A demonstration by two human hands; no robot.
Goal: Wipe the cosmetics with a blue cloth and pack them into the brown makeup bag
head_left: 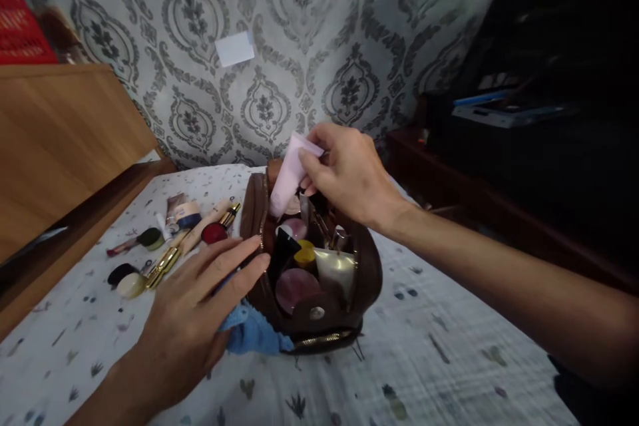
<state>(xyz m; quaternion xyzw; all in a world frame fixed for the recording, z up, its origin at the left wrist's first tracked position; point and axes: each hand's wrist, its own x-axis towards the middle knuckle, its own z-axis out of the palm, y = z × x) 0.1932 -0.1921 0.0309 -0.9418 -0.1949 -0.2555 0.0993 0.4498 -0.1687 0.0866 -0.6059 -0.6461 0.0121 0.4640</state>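
A brown zip-up cosmetic bag (pixel 372 273) stands unzipped on the patterned cloth, packed with jars and tubes. Pinched in my right hand (pixel 349 170) is a pale pink tube (pixel 290 174), tilted over the far side of the bag's opening. My left hand (pixel 200 303) rests at the bag's left rim, fingers extended over a blue cloth (pixel 257 331) that it holds; its thumb is mostly hidden. Inside the bag are a yellow-lidded item (pixel 304 254), a round pinkish jar (pixel 298 289), a gold-white tube (pixel 337 271) and a dark tube (pixel 283 249).
Left of the bag lie several cosmetics, among them a gold-capped tube (pixel 164 267), a red round pot (pixel 214 233) and a blue-and-cream jar (pixel 188 214). A wooden panel (pixel 60 146) borders the left, a patterned wall (pixel 309 46) the back, dark furniture (pixel 499 200) the right.
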